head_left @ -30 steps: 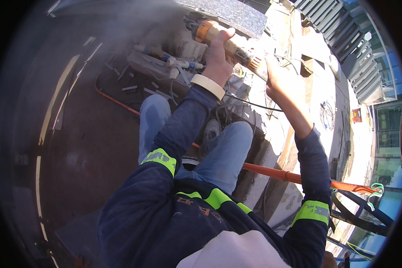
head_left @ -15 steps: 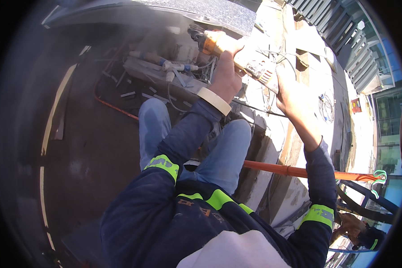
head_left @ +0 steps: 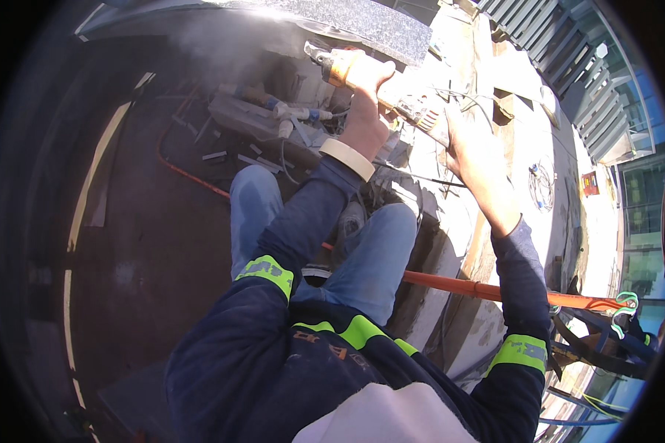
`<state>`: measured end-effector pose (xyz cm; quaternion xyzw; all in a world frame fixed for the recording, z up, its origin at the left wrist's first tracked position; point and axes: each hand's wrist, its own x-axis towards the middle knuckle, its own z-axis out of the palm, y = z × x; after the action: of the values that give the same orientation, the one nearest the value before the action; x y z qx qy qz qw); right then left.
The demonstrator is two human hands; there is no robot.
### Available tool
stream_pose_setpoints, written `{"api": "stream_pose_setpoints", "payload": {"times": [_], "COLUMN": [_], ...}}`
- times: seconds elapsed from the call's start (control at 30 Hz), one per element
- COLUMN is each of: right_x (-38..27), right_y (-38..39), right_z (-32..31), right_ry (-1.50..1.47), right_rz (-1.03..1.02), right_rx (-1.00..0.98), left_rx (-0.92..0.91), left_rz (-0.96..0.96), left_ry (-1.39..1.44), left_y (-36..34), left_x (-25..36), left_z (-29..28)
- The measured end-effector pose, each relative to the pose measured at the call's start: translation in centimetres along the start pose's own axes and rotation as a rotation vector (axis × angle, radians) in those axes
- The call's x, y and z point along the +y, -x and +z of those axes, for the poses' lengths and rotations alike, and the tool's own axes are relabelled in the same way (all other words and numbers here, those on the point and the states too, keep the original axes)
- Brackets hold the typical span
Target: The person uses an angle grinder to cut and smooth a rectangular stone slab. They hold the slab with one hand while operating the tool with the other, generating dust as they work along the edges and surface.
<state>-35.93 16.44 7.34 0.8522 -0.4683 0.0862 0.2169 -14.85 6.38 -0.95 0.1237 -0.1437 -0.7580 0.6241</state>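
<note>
Both my hands are on a yellow-orange angle grinder (head_left: 340, 68), held out ahead of me. My left hand (head_left: 367, 122) wraps round its front body, thumb on top. At its rear end, my right hand (head_left: 471, 148) is closed round the housing. The grinder's head is close below the edge of a speckled grey stone slab (head_left: 391, 28); whether the disc touches it cannot be made out. Pale dust (head_left: 233, 40) clouds the air left of the head. Around my left wrist sits a cream ring like a tape roll (head_left: 347, 159).
Cable connectors (head_left: 292, 112) and offcut strips lie on a dusty ledge beyond my knees. An orange strap (head_left: 465, 286) stretches across to the right, behind my right forearm. A coiled cable (head_left: 541, 184) lies on the pale surface at right, near metal slats (head_left: 569, 66).
Both hands and the grinder have shifted slightly left, and the tool's head has come clearer of the slab's edge. The dust cloud has become brighter and denser.
</note>
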Motion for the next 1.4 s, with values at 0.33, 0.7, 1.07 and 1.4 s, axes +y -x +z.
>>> {"api": "stream_pose_setpoints", "payload": {"times": [0.33,0.7,1.07,1.4], "right_x": [-0.4,-1.6,-0.5,-0.5], "right_y": [-1.4,-1.5,3.2,-1.4], "right_z": [1.0,-0.4,-3.8,-3.0], "right_ry": [0.028,-0.014,-0.331,-0.088], "right_rz": [0.024,-0.024,0.126,0.201], "right_rx": [-0.004,0.077,0.248,-0.213], "left_rx": [-0.044,-0.057,0.039,-0.028], "left_rz": [0.021,0.026,-0.077,-0.116], "left_ry": [0.019,0.028,0.022,0.007], "left_y": [-0.8,-0.6,1.4,-0.7], "left_x": [1.0,2.0,-0.7,0.8], "left_z": [-0.4,-0.5,2.3,0.3]}}
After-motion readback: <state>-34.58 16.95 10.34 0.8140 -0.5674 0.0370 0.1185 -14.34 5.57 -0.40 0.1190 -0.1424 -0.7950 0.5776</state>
